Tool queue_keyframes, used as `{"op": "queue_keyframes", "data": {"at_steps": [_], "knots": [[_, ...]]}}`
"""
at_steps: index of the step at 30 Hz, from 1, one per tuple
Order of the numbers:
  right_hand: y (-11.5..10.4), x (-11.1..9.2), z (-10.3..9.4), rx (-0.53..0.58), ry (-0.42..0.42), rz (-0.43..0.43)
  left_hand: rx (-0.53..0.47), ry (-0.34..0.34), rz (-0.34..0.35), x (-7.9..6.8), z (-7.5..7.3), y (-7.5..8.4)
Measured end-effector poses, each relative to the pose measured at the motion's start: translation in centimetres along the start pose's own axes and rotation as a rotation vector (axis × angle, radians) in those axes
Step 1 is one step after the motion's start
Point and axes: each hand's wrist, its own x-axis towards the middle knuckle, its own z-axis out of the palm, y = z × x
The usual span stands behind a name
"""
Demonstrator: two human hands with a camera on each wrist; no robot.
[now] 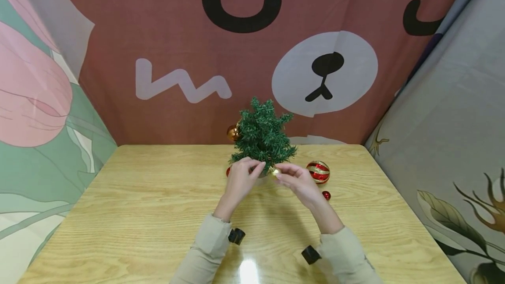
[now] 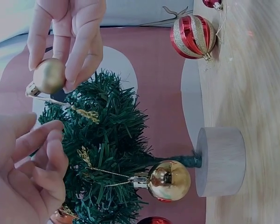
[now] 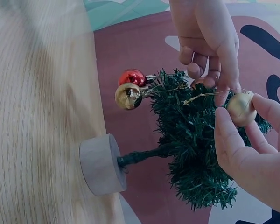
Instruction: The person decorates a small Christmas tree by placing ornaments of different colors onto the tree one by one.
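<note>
- Pinched gold bauble [image 2: 50, 75]: smooth, satin-matt.
- Hanging gold bauble [image 2: 170, 179]: mirror-glossy, metallic to my eye.
- Striped bauble [image 1: 318, 172]: glossy red, rough glitter bands.
- Tree [image 1: 263, 133]: bristly, plastic-looking needles.
- Tree base [image 2: 225, 162]: smooth, matt, wood-like.
- Counter [image 1: 158, 214]: wood-grained, softly shiny.
- Backdrop [image 1: 177, 47]: matt, creased cloth.

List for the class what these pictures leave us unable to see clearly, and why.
Head view: most of the hanging red bauble, behind the left hand.
Head view: the string on the held gold bauble, too small.
Left wrist view: part of the small red bauble, cut off by the top edge.
</note>
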Motion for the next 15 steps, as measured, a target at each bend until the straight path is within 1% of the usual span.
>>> {"op": "queue_keyframes", "data": {"at_steps": [3,6,11,15], "knots": [[0.14,0.17,0.15,0.017,-0.017,-0.004,-0.057,-0.039,0.005,-0.03,-0.05,-0.03],[0.22,0.25,0.29,0.035,-0.031,-0.003,-0.141,-0.096,0.002,-0.06,-0.06,-0.12],[0.11,0.15,0.36,0.062,-0.033,0.003,-0.242,-0.179,0.007,-0.02,0.09,-0.41],[0.03,-0.01,0.25,0.083,-0.044,0.003,-0.334,-0.229,-0.026,0.02,0.16,-0.54]]}}
